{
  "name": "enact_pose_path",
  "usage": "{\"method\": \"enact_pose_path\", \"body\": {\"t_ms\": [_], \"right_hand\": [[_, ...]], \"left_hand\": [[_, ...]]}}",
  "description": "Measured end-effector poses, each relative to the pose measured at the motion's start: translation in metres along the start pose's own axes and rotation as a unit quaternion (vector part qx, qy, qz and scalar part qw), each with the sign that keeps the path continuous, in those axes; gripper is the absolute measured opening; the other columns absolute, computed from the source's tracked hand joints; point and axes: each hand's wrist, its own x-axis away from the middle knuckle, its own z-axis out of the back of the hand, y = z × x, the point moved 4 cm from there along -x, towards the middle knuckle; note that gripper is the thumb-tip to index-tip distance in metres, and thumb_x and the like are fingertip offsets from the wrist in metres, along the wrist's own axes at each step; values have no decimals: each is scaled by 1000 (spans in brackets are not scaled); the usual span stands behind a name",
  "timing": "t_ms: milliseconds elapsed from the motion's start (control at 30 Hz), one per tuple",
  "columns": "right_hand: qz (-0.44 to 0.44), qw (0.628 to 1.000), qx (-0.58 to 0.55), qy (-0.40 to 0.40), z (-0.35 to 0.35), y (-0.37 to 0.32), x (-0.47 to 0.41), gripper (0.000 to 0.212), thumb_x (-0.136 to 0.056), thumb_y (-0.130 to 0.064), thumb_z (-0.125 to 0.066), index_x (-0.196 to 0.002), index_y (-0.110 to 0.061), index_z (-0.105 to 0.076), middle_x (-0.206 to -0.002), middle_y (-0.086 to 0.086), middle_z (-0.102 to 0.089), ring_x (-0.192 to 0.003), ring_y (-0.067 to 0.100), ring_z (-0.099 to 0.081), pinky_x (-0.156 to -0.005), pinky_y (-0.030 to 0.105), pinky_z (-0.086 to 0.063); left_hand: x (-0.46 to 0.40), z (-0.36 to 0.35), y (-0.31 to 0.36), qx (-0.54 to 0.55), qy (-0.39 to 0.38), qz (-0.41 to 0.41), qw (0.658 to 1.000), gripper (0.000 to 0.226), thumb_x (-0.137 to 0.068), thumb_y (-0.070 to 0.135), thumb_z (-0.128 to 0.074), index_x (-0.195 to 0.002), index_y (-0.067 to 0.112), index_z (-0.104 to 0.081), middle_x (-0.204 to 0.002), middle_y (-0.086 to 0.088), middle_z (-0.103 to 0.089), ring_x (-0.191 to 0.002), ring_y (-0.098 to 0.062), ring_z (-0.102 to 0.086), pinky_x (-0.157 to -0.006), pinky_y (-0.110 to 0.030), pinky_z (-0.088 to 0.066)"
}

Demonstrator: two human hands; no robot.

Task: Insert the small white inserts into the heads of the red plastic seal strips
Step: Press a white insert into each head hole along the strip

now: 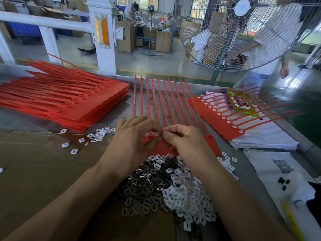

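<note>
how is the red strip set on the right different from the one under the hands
The right strip set lies angled on white bags, untouched, white inserts showing in every head. The middle strip set points straight away; the left hand and right hand cover most of its heads, and the one bare head shows no insert. Both are red combs of joined strips.

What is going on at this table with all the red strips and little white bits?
A person is fitting small pieces into the heads of a joined row of red seal strips. The left hand and right hand meet over the strip heads, fingertips pinching a tiny piece. A heap of white inserts and dark metal clips lies right below the hands. A stack of red strips waits on the left; a row with white inserts already in its heads lies on the right.
</note>
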Motion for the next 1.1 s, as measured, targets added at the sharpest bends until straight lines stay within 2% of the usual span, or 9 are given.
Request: {"method": "enact_pose_path", "body": {"t_ms": [133,300,400,467,567,667,800,1100], "right_hand": [[-34,998,-55,-24,-1,1,-1,13,-99,-23,-68,-90,-23,-78,-81,1,-78,-66,18,-68,-61,25,-54],[-58,990,-124,-43,-1,4,-4,12,-96,-18,-71,-88,-18,-81,-82,10,-76,-77,30,-64,-58,32,-50],[-40,991,-127,-26,2,3,-3,12,-98,-20,-69,-95,-18,-80,-88,10,-78,-76,21,-67,-57,27,-50],[-17,997,-78,17,6,0,-2,12,-100,-25,-66,-101,-22,-78,-89,-1,-79,-74,9,-68,-59,24,-50],[20,998,2,63,10,-2,-2,14,-101,-34,-63,-98,-29,-75,-89,-14,-78,-73,-3,-68,-70,22,-48],[19,998,15,64,10,-1,-1,16,-100,-34,-63,-92,-29,-76,-88,-12,-78,-75,2,-70,-71,24,-51],[11,997,29,64,9,3,-3,15,-98,-34,-66,-88,-31,-77,-89,-7,-78,-86,17,-72,-69,21,-54],[21,997,46,59,8,1,-2,15,-98,-34,-65,-89,-30,-76,-87,-12,-77,-82,6,-72,-77,24,-54]], "left_hand": [[-1,3,1,-16,7,-22,1000,14,-85,33,-74,-98,30,-69,-98,17,-64,-97,-11,-59,-87,-37,-38],[-3,2,1,-34,10,-39,999,15,-87,36,-73,-100,28,-72,-99,16,-66,-97,-12,-60,-88,-40,-40],[-3,2,0,-35,16,-32,999,13,-88,37,-72,-99,30,-71,-98,17,-66,-96,-9,-58,-89,-37,-38],[-2,1,-5,-34,21,-2,999,11,-87,39,-71,-96,34,-70,-97,18,-65,-96,-7,-55,-89,-34,-35],[-1,-4,-19,-52,9,70,996,8,-87,39,-73,-94,36,-70,-95,19,-62,-98,-6,-50,-92,-33,-31],[-2,-11,-30,-67,-15,123,990,7,-88,40,-72,-93,35,-71,-95,19,-60,-100,-7,-48,-94,-32,-26],[-4,-16,-35,-92,-35,143,985,6,-88,42,-71,-91,37,-69,-96,19,-60,-103,-6,-47,-94,-31,-24],[-4,-19,-36,-114,-55,153,980,7,-88,44,-70,-93,39,-71,-102,20,-60,-108,-7,-46,-88,-28,-17]]}}
